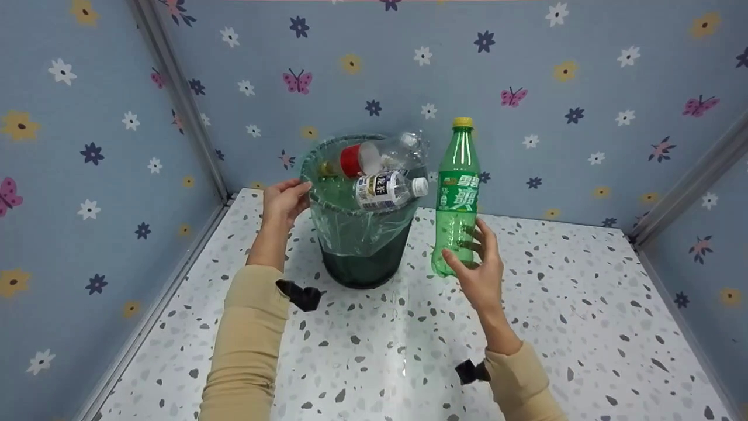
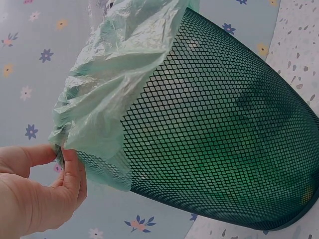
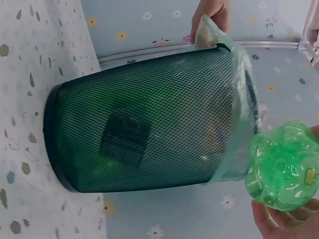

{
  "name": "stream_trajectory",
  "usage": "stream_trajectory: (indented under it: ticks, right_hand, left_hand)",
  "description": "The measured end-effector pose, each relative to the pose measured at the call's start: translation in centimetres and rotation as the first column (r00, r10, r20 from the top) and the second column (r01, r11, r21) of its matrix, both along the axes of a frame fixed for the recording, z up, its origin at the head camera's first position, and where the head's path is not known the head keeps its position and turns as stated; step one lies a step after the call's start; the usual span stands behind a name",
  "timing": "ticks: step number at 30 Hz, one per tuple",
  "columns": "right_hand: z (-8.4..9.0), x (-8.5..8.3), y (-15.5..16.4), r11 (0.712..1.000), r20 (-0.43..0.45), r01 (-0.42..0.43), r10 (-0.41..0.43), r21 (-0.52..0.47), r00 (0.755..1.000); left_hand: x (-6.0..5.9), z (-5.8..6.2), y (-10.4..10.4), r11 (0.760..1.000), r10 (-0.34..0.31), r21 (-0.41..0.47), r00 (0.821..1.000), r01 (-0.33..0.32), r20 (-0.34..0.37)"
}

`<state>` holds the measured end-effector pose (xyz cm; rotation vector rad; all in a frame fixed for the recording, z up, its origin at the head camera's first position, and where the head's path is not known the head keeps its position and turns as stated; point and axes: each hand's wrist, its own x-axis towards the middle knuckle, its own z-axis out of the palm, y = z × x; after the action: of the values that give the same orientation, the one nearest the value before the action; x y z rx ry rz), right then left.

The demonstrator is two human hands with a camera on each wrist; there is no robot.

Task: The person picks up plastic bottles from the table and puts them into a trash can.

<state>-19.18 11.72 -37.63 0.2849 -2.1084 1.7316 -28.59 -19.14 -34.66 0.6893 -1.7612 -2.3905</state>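
Centre frame, left hand [image 1: 284, 202] pinches bin liner [image 1: 356, 231] at mesh bin [image 1: 359, 269] rim; right hand [image 1: 480, 275] grips upright green Sprite bottle [image 1: 457, 199] low down. Bin contents partly hidden.

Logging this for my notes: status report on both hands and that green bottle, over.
Left hand pinches the bin liner at the rim. Right hand holds the green bottle upright by its base, beside the bin. Bin piled with bottles to the top.

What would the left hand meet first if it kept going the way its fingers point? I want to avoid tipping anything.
Probably the heaped bottles: the left hand already pinches the pale green plastic liner at the dark mesh bin's rim, fingers aimed toward the white-capped clear bottle.
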Motion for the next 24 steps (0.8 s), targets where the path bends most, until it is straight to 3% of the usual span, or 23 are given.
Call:
stream_trajectory:
  ticks: [7, 14, 19, 24]
  right_hand:
    - [0.6, -0.5, 0.1, 0.996, -0.097, -0.027, 0.035, 0.089, 0.995]
    - [3.0, -0.6, -1.0, 0.974, -0.071, -0.086, 0.103, 0.209, 0.992]
    - [4.7, -1.0, -1.9, 0.932, -0.037, -0.131, 0.152, 0.338, 0.988]
    - [6.3, -1.4, -2.9, 0.861, -0.029, -0.136, 0.171, 0.491, 0.985]
  left_hand:
    - [0.0, 0.0, 0.0, 1.000, 0.006, -0.004, 1.000, -0.006, 0.003]
    - [0.0, 0.0, 0.1, 1.000, 0.011, -0.009, 1.000, -0.011, 0.007]
    - [0.1, 0.1, 0.1, 1.000, 0.017, -0.019, 1.000, -0.016, 0.016]
    - [0.0, 0.1, 0.1, 1.000, 0.018, -0.010, 1.000, -0.018, 0.004]
